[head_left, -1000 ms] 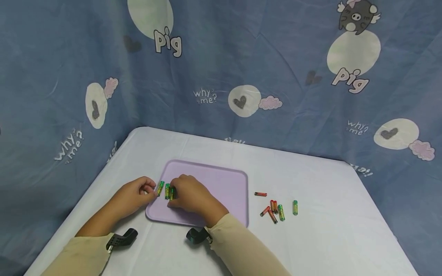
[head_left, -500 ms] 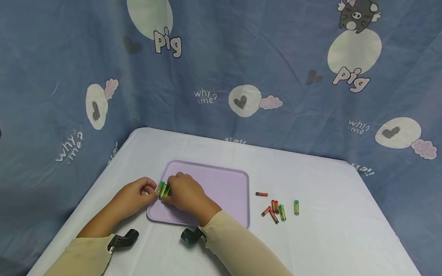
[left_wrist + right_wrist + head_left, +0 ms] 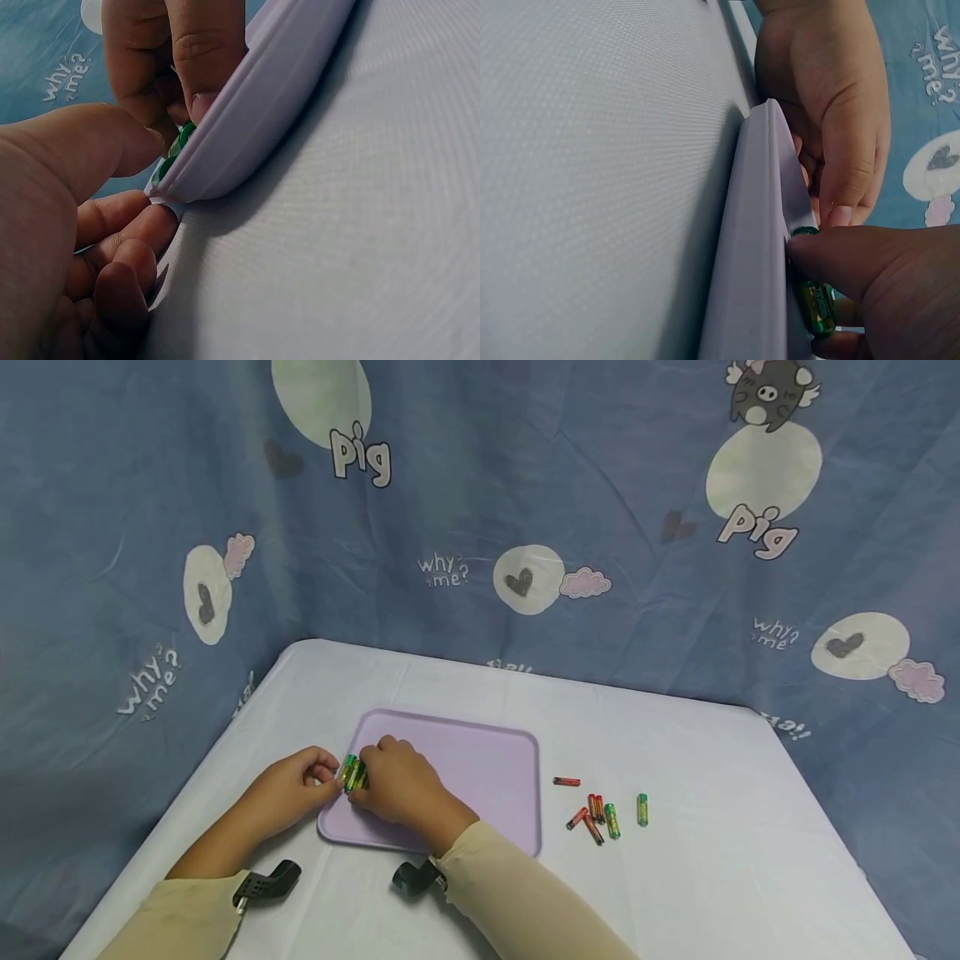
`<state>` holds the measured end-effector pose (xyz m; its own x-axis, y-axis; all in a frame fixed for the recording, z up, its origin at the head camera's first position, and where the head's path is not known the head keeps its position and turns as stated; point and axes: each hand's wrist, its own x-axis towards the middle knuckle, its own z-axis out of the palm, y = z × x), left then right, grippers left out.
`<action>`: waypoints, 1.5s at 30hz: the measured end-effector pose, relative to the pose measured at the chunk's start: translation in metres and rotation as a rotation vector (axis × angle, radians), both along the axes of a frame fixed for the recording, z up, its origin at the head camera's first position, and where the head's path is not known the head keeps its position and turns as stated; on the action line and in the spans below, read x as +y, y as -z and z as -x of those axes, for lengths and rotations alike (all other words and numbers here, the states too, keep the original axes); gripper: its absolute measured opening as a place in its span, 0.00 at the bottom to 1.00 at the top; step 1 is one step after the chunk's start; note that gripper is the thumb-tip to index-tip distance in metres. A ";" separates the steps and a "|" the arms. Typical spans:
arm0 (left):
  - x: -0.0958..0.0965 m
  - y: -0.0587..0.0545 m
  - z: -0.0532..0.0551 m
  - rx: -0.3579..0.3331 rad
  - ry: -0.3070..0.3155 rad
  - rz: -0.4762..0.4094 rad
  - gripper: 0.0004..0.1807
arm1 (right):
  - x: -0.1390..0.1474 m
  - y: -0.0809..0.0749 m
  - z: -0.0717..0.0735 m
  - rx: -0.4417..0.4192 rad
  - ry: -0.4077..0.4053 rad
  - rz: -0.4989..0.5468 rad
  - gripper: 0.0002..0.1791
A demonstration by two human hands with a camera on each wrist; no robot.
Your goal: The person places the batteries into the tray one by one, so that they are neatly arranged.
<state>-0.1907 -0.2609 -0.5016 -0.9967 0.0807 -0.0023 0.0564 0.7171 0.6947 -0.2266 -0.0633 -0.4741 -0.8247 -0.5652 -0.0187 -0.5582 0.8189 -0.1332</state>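
Several green AAA-looking batteries (image 3: pixel 350 772) lie side by side against the left wall of a lilac tray (image 3: pixel 480 777). My right hand (image 3: pixel 401 781) reaches across the tray and holds the nearest of them between thumb and fingers. In the right wrist view a green battery (image 3: pixel 817 307) shows below the right thumb. My left hand (image 3: pixel 292 789) is at the tray's left edge, its thumb on the inner side and curled fingers (image 3: pixel 150 225) at the rim's outside. The green battery ends (image 3: pixel 169 161) peek out between both hands in the left wrist view.
Right of the tray, on the white table (image 3: pixel 712 860), lie several red batteries (image 3: pixel 595 810) in a loose group. One red battery (image 3: pixel 566 782) lies apart behind them; two green batteries (image 3: pixel 642 810) are to the right. A blue printed curtain (image 3: pixel 637 510) hangs behind.
My right hand has moved left, pushing its green batteries up against the one by the tray's left wall. The left hand has stayed in place.
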 end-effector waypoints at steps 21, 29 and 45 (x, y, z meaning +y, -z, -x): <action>0.004 -0.003 -0.001 -0.010 -0.003 0.006 0.15 | 0.033 -0.019 -0.016 -0.065 -0.035 0.003 0.41; 0.003 -0.002 -0.002 -0.026 -0.009 0.013 0.16 | 0.051 -0.022 -0.024 -0.043 -0.063 0.050 0.40; 0.003 0.000 -0.002 -0.027 -0.007 0.021 0.18 | 0.105 -0.016 -0.020 -0.045 -0.157 0.103 0.37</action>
